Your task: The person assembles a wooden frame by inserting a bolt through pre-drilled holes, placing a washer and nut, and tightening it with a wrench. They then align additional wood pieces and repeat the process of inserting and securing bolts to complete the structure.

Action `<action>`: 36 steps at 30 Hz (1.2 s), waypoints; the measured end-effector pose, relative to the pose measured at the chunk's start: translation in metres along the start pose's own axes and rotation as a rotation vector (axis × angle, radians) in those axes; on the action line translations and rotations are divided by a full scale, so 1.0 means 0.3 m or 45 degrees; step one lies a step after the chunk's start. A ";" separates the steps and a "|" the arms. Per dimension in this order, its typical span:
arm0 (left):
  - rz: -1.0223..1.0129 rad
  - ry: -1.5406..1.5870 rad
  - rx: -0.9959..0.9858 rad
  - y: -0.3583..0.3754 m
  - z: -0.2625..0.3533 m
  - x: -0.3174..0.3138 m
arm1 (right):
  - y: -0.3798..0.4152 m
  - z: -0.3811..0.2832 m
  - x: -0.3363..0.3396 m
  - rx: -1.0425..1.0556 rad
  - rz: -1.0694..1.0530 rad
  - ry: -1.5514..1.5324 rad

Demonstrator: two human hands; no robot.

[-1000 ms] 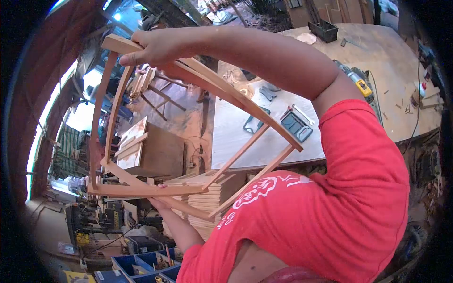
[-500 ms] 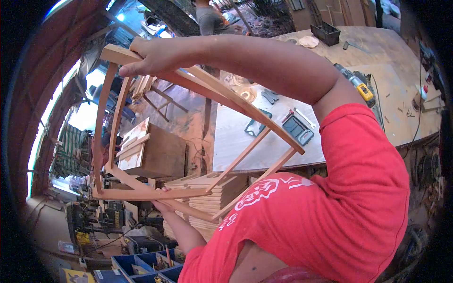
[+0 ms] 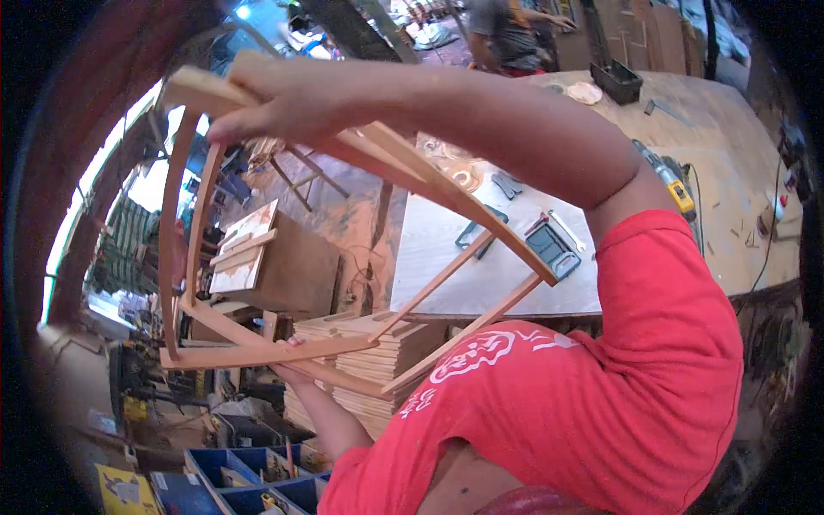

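Observation:
An open frame of slim wooden bars (image 3: 232,353), joined at the corners, is held up tilted before my chest. My right hand (image 3: 287,99) reaches across the top, closed around the frame's upper bar close to a thick end block (image 3: 204,89). Lower down, my left hand (image 3: 296,365) grips the lower rails from beneath, with fingertips showing above the wood and the palm hidden. Two thin crossbars span the frame's near right end, by my red shirt.
A worktable (image 3: 721,129) on the right carries a yellow drill (image 3: 678,189), a tool case (image 3: 551,251), a wrench (image 3: 566,230) and a black bin (image 3: 616,81). Stacked wooden panels (image 3: 360,378) stand below the frame, near blue compartment trays (image 3: 245,468). Another person (image 3: 506,39) is at the back.
The view has shifted, so the table and background sit lower and further right. The frame's left end appears slightly further left. Both hands keep their hold.

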State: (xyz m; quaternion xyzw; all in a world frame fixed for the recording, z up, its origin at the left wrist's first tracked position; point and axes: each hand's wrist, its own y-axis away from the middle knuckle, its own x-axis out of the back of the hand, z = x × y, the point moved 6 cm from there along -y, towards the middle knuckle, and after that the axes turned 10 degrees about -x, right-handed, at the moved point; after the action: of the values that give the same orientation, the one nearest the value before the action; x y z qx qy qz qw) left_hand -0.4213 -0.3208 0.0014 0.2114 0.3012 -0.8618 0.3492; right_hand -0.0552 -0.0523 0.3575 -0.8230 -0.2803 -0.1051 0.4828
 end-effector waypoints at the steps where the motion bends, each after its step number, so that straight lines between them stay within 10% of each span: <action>1: 0.009 -0.018 -0.011 0.008 0.021 -0.023 | -0.019 0.018 0.007 0.017 -0.004 0.000; 8: 0.139 0.012 -0.207 0.014 0.174 -0.096 | -0.139 0.196 0.052 -0.082 -0.207 -0.628; 14: 0.175 -0.276 -0.369 0.061 0.219 -0.274 | -0.181 0.466 0.089 -0.388 0.201 -0.689; 36: 0.206 -0.418 -0.419 0.353 -0.196 -0.599 | -0.120 0.994 0.116 -0.866 0.388 -0.897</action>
State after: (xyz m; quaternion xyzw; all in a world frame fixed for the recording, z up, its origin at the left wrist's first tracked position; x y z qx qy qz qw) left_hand -0.2153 -0.2571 0.0226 0.0322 0.3587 -0.7933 0.4910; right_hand -0.0760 0.2283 0.2470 -0.9505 -0.2527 0.1649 0.0737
